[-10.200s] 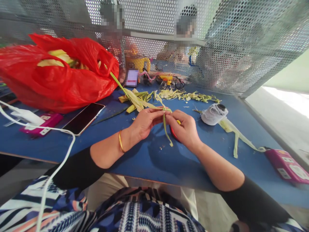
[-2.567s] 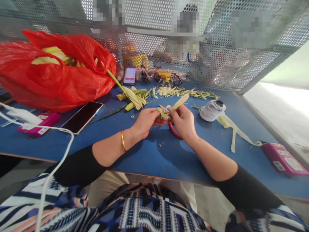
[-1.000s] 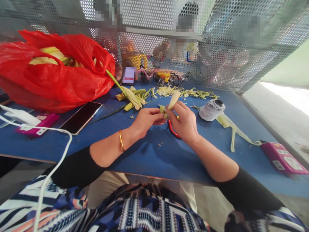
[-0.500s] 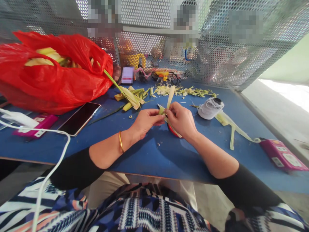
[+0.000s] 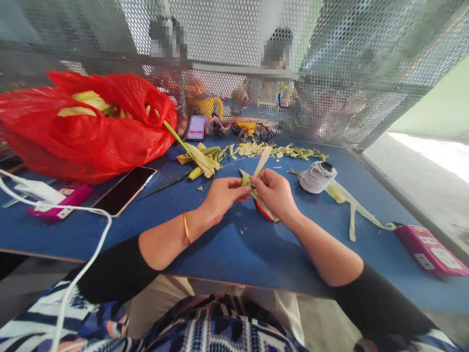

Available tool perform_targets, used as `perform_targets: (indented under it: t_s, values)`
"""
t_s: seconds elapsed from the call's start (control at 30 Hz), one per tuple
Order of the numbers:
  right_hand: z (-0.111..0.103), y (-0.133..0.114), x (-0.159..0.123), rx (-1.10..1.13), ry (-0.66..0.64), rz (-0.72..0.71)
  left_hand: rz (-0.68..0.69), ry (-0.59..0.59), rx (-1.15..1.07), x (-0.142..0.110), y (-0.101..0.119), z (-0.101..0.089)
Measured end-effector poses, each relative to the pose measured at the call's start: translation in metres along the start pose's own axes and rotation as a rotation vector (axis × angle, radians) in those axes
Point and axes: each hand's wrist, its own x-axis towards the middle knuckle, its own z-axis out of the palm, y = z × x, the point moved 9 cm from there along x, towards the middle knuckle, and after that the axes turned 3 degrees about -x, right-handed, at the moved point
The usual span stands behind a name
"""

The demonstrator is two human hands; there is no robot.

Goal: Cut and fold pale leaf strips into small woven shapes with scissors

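Observation:
My left hand [image 5: 224,196] pinches a folded pale green corn husk strip [image 5: 263,160] between thumb and fingers. From the other side, my right hand [image 5: 275,193] grips the same strip; one end stands up above the knuckles. Underneath both hands lies a pair of scissors with a red handle [image 5: 261,210], its metal tip poking out above the left fingertips and the rest mostly covered. A further length of pale husk hangs below my right hand. Just right of that hand sits a spool of white thread [image 5: 317,177].
Husk scraps [image 5: 282,150] line the table's back, beside a pile of husks [image 5: 201,160]. A red plastic bag [image 5: 120,142] with husks and a dark phone [image 5: 126,190] are left. A purple pack [image 5: 428,249] sits right; perforated metal screen [image 5: 234,34] stands behind.
The whole scene sits slightly lower in view, as my head has tilted up a little. The upright husk end leans further right. Both hands keep their hold.

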Motion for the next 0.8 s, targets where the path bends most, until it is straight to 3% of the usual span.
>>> perform_targets:
  t_s: [0.17,0.33,0.43,0.53,0.67,0.8]
  values:
    - [0.012,-0.003,-0.002,0.365,-0.227,0.115,-0.038,0.058,-0.082,0.002,0.004,-0.008]
    - [0.013,-0.031,-0.008,0.381,-0.402,-0.161,-0.058,0.067,-0.16,0.002,0.008,-0.011]
    - [0.004,-0.047,-0.014,0.26,-0.334,-0.387,-0.051,0.041,-0.156,0.001,0.008,-0.008]
    - [-0.008,-0.053,-0.016,0.172,-0.18,-0.474,-0.039,0.0,-0.104,-0.002,0.01,-0.002]
    - [-0.025,-0.055,-0.014,0.272,-0.019,-0.454,0.007,0.014,-0.049,-0.006,0.016,0.003]
    - [-0.03,-0.043,-0.007,0.467,-0.017,-0.272,0.01,0.037,-0.022,-0.007,0.019,0.01]
